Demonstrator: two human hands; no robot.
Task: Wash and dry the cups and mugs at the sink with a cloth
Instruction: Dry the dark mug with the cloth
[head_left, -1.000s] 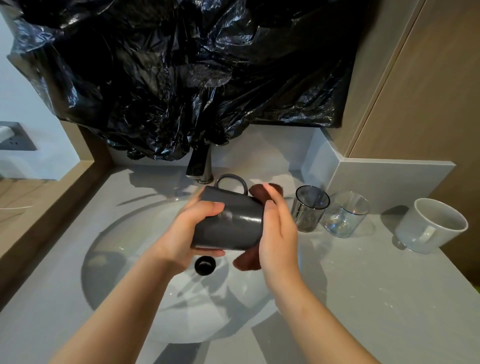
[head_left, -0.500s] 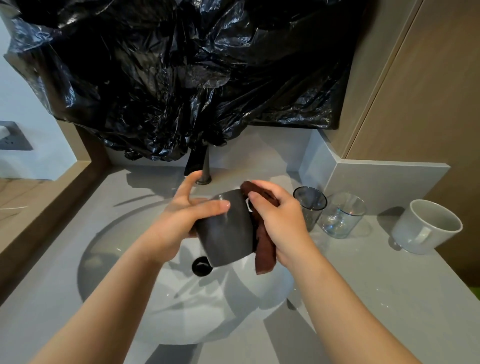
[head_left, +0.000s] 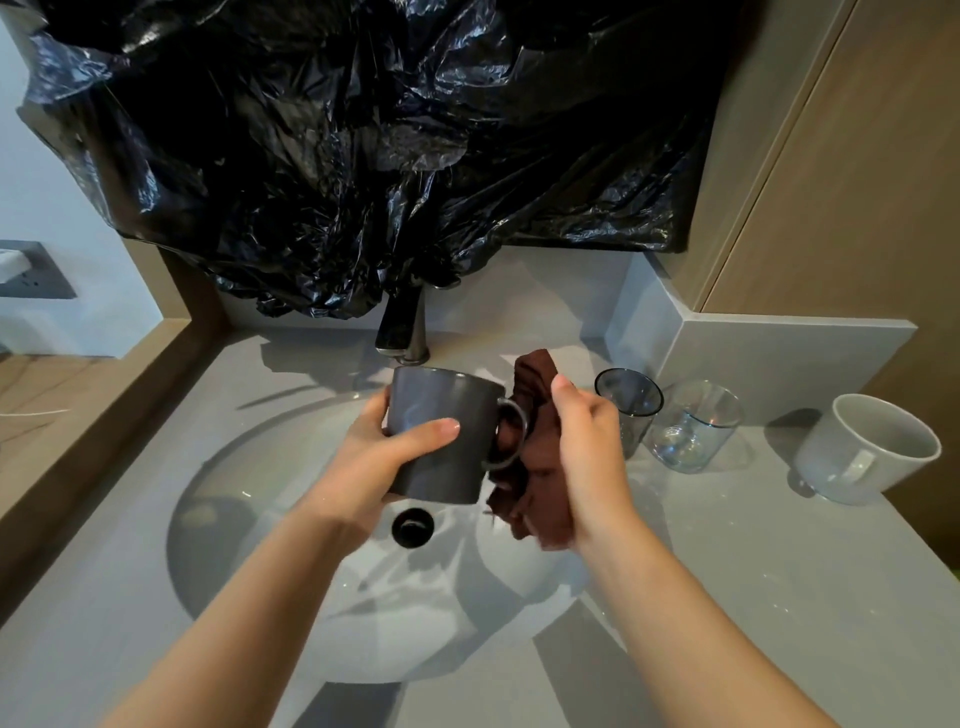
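Over sink (head_left: 249, 519), my left hand (head_left: 374, 462) gripping dark mug (head_left: 441, 431) round body, my right hand (head_left: 587, 457) clutching brown cloth (head_left: 535, 467) against handle. Mug probably wet, slippery, breakable; holding body firmly.

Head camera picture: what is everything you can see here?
sink: one, white, in the counter; black drain
counter: one, grey, around the sink
tap: one, dark metal, behind the sink
dark mug: one, dark grey, above the sink
cloth: one, brown, against the mug's handle
smoky glass: one, grey tinted, right of the sink
clear glass: one, colourless, beside the smoky glass
pale mug: one, off-white, far right on the counter
plastic sheet: one, black, hanging above the tap
socket: one, grey, left wall
left hand: one, fingers grip the dark mug
right hand: one, fingers grip the cloth
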